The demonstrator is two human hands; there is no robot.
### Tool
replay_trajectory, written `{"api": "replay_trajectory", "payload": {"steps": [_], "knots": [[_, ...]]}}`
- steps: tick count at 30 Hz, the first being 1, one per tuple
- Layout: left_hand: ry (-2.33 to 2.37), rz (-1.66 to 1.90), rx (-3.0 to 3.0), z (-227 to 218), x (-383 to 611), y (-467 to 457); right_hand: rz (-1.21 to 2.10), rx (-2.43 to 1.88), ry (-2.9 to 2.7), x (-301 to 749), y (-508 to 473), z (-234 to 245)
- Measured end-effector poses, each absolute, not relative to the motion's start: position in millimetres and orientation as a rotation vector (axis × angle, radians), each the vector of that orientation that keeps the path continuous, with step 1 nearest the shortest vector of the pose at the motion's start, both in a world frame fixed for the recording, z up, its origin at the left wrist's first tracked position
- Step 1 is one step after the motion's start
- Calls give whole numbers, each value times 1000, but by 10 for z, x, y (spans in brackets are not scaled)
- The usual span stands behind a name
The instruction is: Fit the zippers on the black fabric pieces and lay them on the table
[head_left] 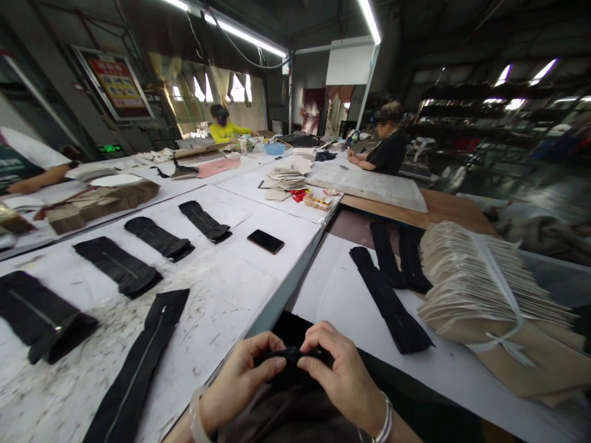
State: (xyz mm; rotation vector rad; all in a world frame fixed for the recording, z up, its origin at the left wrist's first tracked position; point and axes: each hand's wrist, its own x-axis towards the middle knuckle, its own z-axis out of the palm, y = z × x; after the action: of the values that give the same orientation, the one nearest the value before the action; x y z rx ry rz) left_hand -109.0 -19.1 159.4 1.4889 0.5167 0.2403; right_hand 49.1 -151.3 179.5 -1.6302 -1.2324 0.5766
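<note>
Worktable (221, 307) edge: fabric strip (295, 355) (black) between hands (240, 381) (344, 375)

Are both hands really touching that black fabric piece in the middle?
Touching. The head view shows the left hand and right hand both pinching the black fabric piece.

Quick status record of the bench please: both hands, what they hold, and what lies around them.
left hand: pinches the black fabric piece at its left end
right hand: pinches the same piece from the right
left of hands: long black zipper strip flat on the white table
farther left: row of folded black zipper pieces
centre: phone, screen dark
right: black strips beside a tied bundle of beige pieces
background: other people at far tables
</note>
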Motion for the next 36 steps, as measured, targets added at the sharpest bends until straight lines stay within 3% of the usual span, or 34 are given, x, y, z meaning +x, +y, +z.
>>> {"api": "replay_trajectory", "payload": {"steps": [17, 28, 36], "knots": [[555, 217, 1640, 1673, -1064, -191, 874, -1615, -1120, 546, -1449, 1803], [569, 229, 1725, 1669, -1076, -154, 432, -1589, -1316, 405, -1499, 1641], [482, 129, 1711, 1730, -1086, -113, 906, -1461, -1106, 486, -1438, 1680]]}}
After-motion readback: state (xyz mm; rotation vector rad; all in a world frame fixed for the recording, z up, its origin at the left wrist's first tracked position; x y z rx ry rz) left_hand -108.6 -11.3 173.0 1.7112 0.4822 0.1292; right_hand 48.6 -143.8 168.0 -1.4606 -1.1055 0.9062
